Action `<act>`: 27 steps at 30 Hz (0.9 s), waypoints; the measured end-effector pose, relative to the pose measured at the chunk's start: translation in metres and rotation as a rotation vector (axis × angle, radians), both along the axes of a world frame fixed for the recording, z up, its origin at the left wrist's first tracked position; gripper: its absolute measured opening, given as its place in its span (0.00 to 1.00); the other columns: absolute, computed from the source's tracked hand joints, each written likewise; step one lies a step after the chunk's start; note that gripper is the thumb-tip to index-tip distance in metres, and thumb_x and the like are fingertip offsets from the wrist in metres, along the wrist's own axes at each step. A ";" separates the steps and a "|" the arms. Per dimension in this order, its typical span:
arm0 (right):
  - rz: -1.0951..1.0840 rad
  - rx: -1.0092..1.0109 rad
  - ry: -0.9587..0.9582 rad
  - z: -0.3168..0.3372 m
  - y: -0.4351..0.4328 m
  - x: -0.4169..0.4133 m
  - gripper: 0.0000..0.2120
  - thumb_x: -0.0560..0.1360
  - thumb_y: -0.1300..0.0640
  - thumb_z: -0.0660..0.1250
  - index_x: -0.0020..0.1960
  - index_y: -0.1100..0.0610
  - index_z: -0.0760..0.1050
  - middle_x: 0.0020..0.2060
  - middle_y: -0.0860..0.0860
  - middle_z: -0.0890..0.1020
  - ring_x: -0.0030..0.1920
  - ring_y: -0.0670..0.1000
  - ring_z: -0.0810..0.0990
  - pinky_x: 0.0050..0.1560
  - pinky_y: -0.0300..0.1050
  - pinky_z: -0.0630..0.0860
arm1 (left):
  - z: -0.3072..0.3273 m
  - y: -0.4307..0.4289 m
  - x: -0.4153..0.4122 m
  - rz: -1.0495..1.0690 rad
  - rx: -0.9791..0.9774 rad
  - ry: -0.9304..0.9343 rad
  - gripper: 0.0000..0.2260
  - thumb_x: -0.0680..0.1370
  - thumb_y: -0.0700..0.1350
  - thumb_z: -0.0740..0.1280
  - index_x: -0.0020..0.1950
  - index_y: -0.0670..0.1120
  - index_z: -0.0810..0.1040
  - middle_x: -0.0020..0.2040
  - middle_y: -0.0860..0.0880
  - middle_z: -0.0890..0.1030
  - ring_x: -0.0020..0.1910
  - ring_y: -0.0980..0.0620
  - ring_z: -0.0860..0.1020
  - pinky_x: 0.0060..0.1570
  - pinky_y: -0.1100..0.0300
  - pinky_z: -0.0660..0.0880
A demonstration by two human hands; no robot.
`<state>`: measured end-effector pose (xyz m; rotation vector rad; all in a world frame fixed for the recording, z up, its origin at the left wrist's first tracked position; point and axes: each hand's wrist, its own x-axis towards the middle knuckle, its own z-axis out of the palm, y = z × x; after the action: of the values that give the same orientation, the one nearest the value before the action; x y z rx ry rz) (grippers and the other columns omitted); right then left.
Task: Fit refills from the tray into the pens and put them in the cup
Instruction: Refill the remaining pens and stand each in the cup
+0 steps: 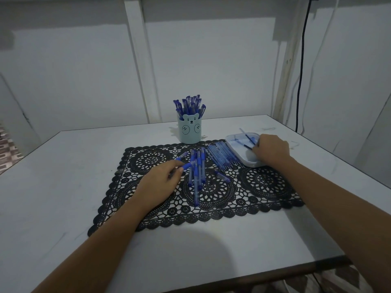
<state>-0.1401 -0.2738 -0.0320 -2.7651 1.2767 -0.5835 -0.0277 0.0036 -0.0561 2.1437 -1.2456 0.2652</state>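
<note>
The mat (264,187) lies on the surface (63,187) before me. Behind its far edge stands the cup (189,132). Loose pens (197,176) lie mid-mat, with a row of pen parts (221,154) to their right and the tray (232,147) beyond. My left hand (160,182), left of the pens, grips one pen (187,165). My right hand (273,150) is in the tray.

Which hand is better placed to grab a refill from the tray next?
Right. The right hand is in the tray, at the refills; the left hand holds a pen over the mat.
</note>
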 end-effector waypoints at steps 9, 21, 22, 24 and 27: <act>0.421 0.627 -0.642 0.025 0.056 -0.022 0.05 0.74 0.59 0.66 0.47 0.59 0.79 0.39 0.51 0.81 0.37 0.45 0.76 0.37 0.37 0.69 | 0.003 0.000 -0.004 0.017 -0.035 -0.115 0.11 0.78 0.50 0.59 0.57 0.49 0.77 0.47 0.53 0.79 0.44 0.58 0.73 0.44 0.60 0.72; 0.503 1.222 -1.003 0.006 0.088 -0.027 0.08 0.75 0.57 0.64 0.41 0.60 0.76 0.27 0.48 0.79 0.26 0.43 0.75 0.28 0.33 0.73 | 0.003 -0.001 -0.009 -0.106 -0.119 -0.040 0.15 0.76 0.46 0.59 0.61 0.50 0.77 0.43 0.53 0.79 0.39 0.56 0.74 0.42 0.61 0.72; 0.498 1.224 -1.014 0.005 0.089 -0.027 0.09 0.76 0.56 0.63 0.41 0.60 0.76 0.27 0.49 0.79 0.26 0.43 0.76 0.28 0.33 0.73 | 0.003 -0.001 -0.009 -0.111 -0.128 -0.030 0.15 0.76 0.47 0.60 0.61 0.51 0.77 0.43 0.53 0.79 0.39 0.56 0.74 0.42 0.60 0.73; 0.498 1.238 -1.035 0.004 0.092 -0.026 0.11 0.78 0.55 0.61 0.41 0.60 0.75 0.26 0.49 0.79 0.26 0.44 0.76 0.28 0.34 0.73 | 0.002 -0.001 -0.009 -0.117 -0.143 -0.016 0.14 0.77 0.51 0.60 0.60 0.53 0.77 0.44 0.54 0.80 0.40 0.56 0.76 0.41 0.59 0.74; 0.512 1.262 -1.053 0.002 0.096 -0.024 0.12 0.78 0.55 0.59 0.41 0.60 0.74 0.26 0.49 0.80 0.26 0.44 0.77 0.28 0.34 0.74 | 0.003 -0.002 -0.008 -0.106 -0.166 0.009 0.13 0.76 0.52 0.61 0.58 0.54 0.78 0.47 0.56 0.81 0.44 0.57 0.77 0.43 0.62 0.74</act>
<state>-0.1642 -0.1781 -0.0301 -1.2609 0.3556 -0.6638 -0.0359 0.0020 -0.0535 1.9302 -1.2817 0.3020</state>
